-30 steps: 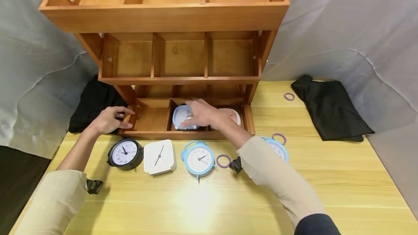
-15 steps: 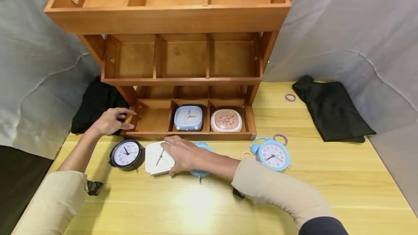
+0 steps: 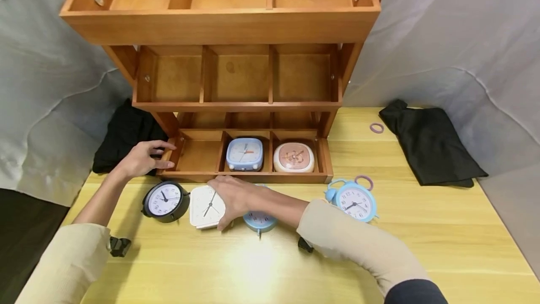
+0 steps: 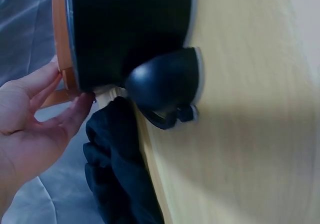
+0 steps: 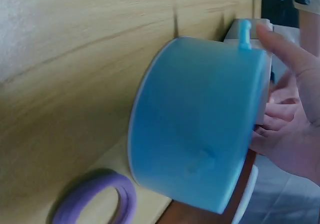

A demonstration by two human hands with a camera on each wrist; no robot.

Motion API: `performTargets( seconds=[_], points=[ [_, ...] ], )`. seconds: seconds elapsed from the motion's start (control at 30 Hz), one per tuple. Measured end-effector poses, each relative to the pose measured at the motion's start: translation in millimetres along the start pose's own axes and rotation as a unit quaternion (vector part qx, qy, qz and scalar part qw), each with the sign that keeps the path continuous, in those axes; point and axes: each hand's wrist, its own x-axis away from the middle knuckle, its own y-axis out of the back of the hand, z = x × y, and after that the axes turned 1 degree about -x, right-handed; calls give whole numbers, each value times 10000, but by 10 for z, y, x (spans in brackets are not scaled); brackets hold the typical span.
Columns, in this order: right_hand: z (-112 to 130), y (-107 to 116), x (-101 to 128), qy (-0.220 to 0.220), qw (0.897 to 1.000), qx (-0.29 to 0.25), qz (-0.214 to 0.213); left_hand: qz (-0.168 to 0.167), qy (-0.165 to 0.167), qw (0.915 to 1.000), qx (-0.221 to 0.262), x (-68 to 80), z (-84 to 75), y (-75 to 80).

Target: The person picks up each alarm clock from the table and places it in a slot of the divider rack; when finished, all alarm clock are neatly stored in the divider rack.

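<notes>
Right hand [image 3: 236, 196]: I had it gripping the white square desk clock [image 3: 204, 208] at the end nearest the worktop's [image 3: 211, 271] right edge, fingers round the far corner, thumb at the near one. The clock was left of centre on the worktop; I could not tell whether its base touched. I judged this hold sensible: a span across the body left most of the dial uncovered and gave two sides to pinch.

Left hand [image 3: 143, 158]: fingers loosely bent, thumb apart from them, tips against the left end wall of the brown wooden lowest tray [image 3: 196, 177]. Probably a steadying contact; I could not read how hard it pressed.

The tray sat toward the worktop's far edge. Its centre compartment held a pale blue rounded-square clock [image 3: 244, 154], its right one a pink-faced clock with a white rounded case [image 3: 294, 157]. Both leaned back with dials showing; I supposed the dividers served to keep them apart.

Along the tray's front edge I logged a black round alarm clock [image 3: 163, 199], nearest the worktop's left edge; a light blue round alarm clock [image 3: 259, 219], partly hidden under the right wrist; and a second light blue alarm clock [image 3: 353, 203], toward the right edge. The row seemed set for short reaches.
</notes>
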Motion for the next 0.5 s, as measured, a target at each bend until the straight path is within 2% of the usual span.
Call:
performTargets(
  seconds=[0.13,0.23,0.3,0.43,0.5],
  points=[
    [-5,145,114,31,9989,-448,-162,-30,-72,9998,204,39,55,-34],
    [-52,335,88,-49,9953,-887,-383,21,-24,9989,458,52,90,-26],
    [-118,462,-23,-106,9916,-1091,-691,52,9,9981,610,51,111,-11],
    [-248,627,-375,-91,9850,-1009,-1399,70,60,9969,778,38,138,28],
    [-271,661,-542,-142,9850,-809,-1517,54,75,9965,832,29,145,46]
  ],
)
